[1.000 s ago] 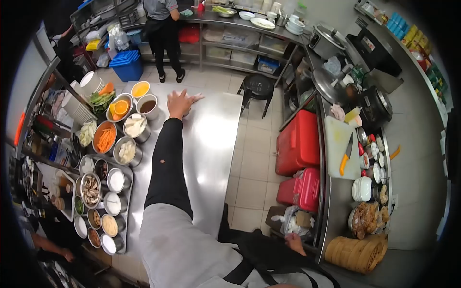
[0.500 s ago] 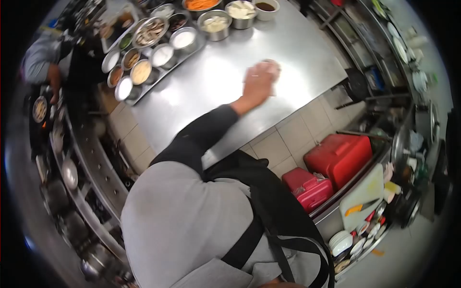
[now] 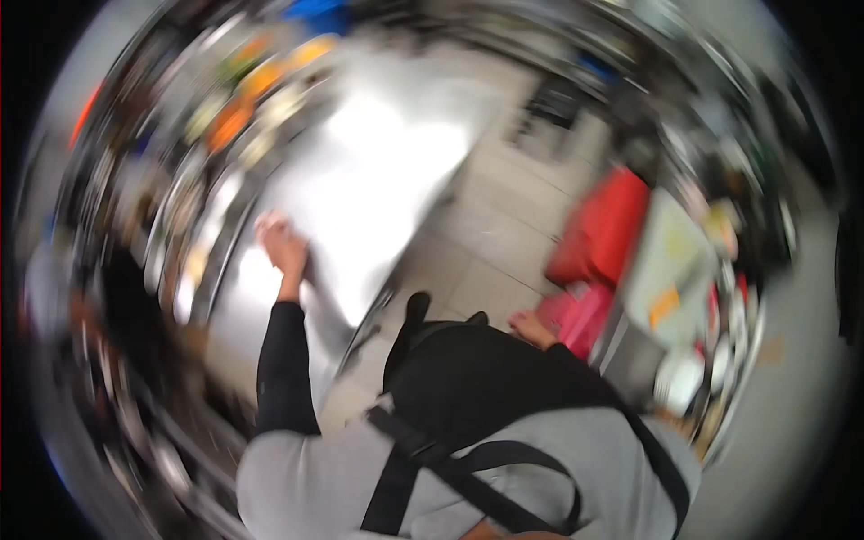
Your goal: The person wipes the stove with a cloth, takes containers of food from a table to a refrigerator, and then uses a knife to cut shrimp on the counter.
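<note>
The whole view is heavily blurred by motion. My left hand (image 3: 283, 245) rests on the near-left part of the steel table (image 3: 378, 189), its black sleeve stretched out towards it. A pale patch shows at the fingers, and I cannot tell whether it is a cloth. My right hand (image 3: 531, 329) hangs low by my hip, beside a red bin (image 3: 580, 317), with nothing visible in it. A black apron with straps covers my grey shirt.
Blurred bowls of orange and yellow food (image 3: 236, 108) line the table's left side. A larger red bin (image 3: 605, 225) stands on the tiled floor at right, next to a counter with a white cutting board (image 3: 668, 270). A dark stool (image 3: 553, 101) stands beyond the table.
The camera has swung hard and the picture has smeared. My left hand has slid from the middle of the table to its near-left part. My right hand has come into view at my hip.
</note>
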Demonstrator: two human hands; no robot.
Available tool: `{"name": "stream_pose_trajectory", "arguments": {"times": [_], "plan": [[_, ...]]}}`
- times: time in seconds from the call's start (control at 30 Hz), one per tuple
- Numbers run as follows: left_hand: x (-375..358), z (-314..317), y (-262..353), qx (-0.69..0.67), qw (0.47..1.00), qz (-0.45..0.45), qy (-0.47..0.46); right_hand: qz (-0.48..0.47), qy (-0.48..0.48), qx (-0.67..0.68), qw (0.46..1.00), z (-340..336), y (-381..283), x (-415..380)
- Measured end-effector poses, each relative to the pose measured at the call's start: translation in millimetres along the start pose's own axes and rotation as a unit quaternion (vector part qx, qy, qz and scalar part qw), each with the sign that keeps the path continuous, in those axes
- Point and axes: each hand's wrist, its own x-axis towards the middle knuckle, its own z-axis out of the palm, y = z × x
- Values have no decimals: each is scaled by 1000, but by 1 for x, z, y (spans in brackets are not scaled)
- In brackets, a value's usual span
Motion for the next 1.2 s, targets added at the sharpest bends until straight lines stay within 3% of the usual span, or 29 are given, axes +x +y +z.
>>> {"name": "stream_pose_trajectory", "arguments": {"times": [0.03,0.07,0.1,0.17,0.27,0.3,0.33,0.37,0.4,0.43,0.47,0.5,0.53,0.57,0.63,0.67,0.73,0.87,0.93,0.97,1.07,1.1,1.17,1.2], "plan": [[40,-1,71,-105,988,-55,-95,-176,-25,-254,951,-9,10,8],[59,15,121,-154,978,-25,-141,-305,30,-434,847,-11,14,12],[65,44,160,-182,974,94,-97,-184,113,-292,932,-22,-28,-15],[68,61,246,-255,944,128,-163,-155,231,-60,959,-37,-68,-35],[63,92,312,-319,901,143,-258,-182,316,41,930,-89,-129,-79],[56,111,325,-378,871,95,-300,-186,360,71,911,-111,-132,-91],[53,98,348,-383,865,112,-305,-196,465,23,863,-135,-126,-103],[47,74,380,-518,777,-52,-353,-197,559,-26,805,-163,-117,-113],[38,55,403,-620,648,-220,-384,-131,604,37,785,-188,-120,-137],[33,52,417,-646,562,-263,-445,-60,707,-88,699,-212,-102,-146],[31,48,433,-685,412,-260,-542,4,725,-99,682,-238,-83,-153],[19,54,452,-692,289,-354,-558,98,719,-140,673,-261,-66,-155],[10,59,469,-688,259,-346,-583,102,723,-139,670,-277,-49,-153],[2,63,487,-682,229,-338,-607,173,680,-128,701,-290,-33,-148],[-9,58,537,-696,66,-357,-620,267,621,-50,735,-311,-29,-142],[-14,61,554,-691,62,-355,-627,274,624,-47,730,-312,-35,-141],[-14,69,594,-647,-18,-364,-670,190,677,102,704,-306,-55,-146],[-2,71,682,-612,-59,-297,-730,111,699,9,706,-263,-121,-124],[-5,67,721,-630,-43,-181,-754,59,701,-6,711,-248,-173,-114],[-6,59,737,-621,-53,-173,-763,135,631,15,764,-249,-205,-118],[-6,32,769,-566,102,-148,-804,200,635,-130,735,-250,-214,-98],[-21,57,776,-563,118,-124,-809,193,644,-144,726,-250,-217,-104],[-16,36,786,-600,73,-109,-789,177,660,-152,715,-246,-210,-109],[-26,46,794,-566,135,-143,-801,207,630,-139,736,-244,-228,-123]]}}
